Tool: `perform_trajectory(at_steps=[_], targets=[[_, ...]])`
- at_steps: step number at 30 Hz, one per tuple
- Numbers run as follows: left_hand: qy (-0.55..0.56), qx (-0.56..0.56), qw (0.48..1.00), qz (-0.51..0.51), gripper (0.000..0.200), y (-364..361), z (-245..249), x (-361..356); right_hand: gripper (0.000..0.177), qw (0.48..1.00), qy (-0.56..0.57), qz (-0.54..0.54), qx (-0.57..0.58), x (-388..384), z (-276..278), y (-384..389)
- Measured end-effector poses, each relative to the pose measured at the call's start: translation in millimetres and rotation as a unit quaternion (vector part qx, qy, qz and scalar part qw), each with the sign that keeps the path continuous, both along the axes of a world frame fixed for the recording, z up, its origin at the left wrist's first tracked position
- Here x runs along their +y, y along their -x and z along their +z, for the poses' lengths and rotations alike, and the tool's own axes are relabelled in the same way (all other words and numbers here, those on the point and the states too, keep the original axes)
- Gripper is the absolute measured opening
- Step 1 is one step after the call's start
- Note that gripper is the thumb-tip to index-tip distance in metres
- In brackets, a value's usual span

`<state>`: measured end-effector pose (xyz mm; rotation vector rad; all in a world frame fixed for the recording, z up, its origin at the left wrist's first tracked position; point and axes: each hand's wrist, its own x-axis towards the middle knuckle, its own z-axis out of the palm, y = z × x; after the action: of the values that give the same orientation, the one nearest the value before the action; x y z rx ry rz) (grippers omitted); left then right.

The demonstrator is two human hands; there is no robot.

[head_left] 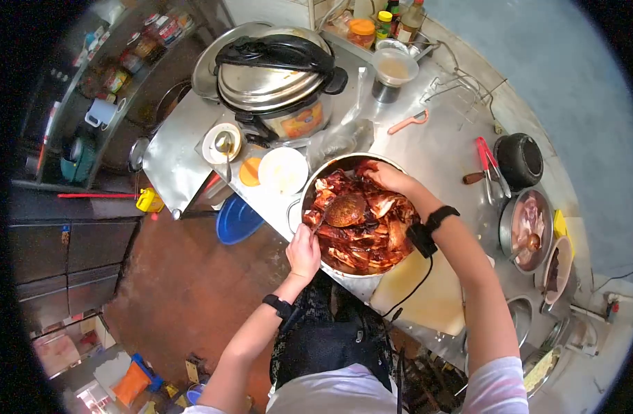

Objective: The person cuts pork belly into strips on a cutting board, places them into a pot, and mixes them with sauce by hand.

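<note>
Shows round steel bowl of red-sauced meat pieces, centre frame. Shows left hand at lower-left rim closed on metal ladle angled up-right into meat; right hand at upper rim, fingers curled onto meat, grasp indiscernible.

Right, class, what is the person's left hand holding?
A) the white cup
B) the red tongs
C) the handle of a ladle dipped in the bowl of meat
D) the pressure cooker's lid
C: the left hand is closed round the handle of the ladle, whose scoop sits among the meat in the metal bowl; the red tongs lie untouched on the counter.
</note>
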<state>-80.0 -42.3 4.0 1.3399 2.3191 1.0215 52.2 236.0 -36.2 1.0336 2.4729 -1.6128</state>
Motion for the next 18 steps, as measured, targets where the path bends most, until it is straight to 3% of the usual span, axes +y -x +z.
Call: perform_trajectory(at_steps=[2, 4, 5, 6, 8, 11, 12, 14, 16, 18], targets=[[0.005, 0.018, 1.0, 0.003, 0.011, 0, -1, 1, 0.027, 0.997, 0.052, 0.057, -0.012, 0, -6, 11], [0.002, 0.017, 1.0, 0.001, 0.01, -1, -1, 0, 0.027, 0.977, 0.186, -0.086, -0.062, -20, 34, 23], [-0.006, 0.027, 1.0, 0.002, 0.01, -1, 0, 0, 0.033, 0.909, 0.385, -0.139, 0.073, -21, 24, 5], [-0.004, 0.028, 1.0, 0.002, 0.01, 0, 0, -1, 0.041, 0.905, 0.401, -0.123, 0.065, -16, 33, 2], [0.015, 0.03, 0.999, 0.001, 0.01, -2, 1, 0, 0.048, 0.941, 0.312, -0.132, -0.003, -25, 88, -6], [0.01, 0.025, 1.0, 0.002, 0.01, -2, -1, 1, 0.05, 0.948, 0.282, -0.151, -0.003, -44, 114, -37], [0.006, 0.03, 1.0, 0.001, 0.01, -2, -2, 1, 0.037, 0.951, 0.263, -0.162, 0.033, -57, 111, -48], [0.004, 0.03, 1.0, 0.001, 0.011, -2, -2, 1, 0.034, 0.994, 0.099, -0.028, -0.022, -75, 103, -73], [0.004, 0.023, 1.0, 0.001, 0.011, -1, -2, 2, 0.031, 0.995, -0.075, 0.063, -0.008, -102, 103, -86], [-0.009, 0.024, 1.0, 0.001, 0.011, -1, -4, 2, 0.031, 0.985, -0.123, 0.106, -0.056, -121, 105, -97]])
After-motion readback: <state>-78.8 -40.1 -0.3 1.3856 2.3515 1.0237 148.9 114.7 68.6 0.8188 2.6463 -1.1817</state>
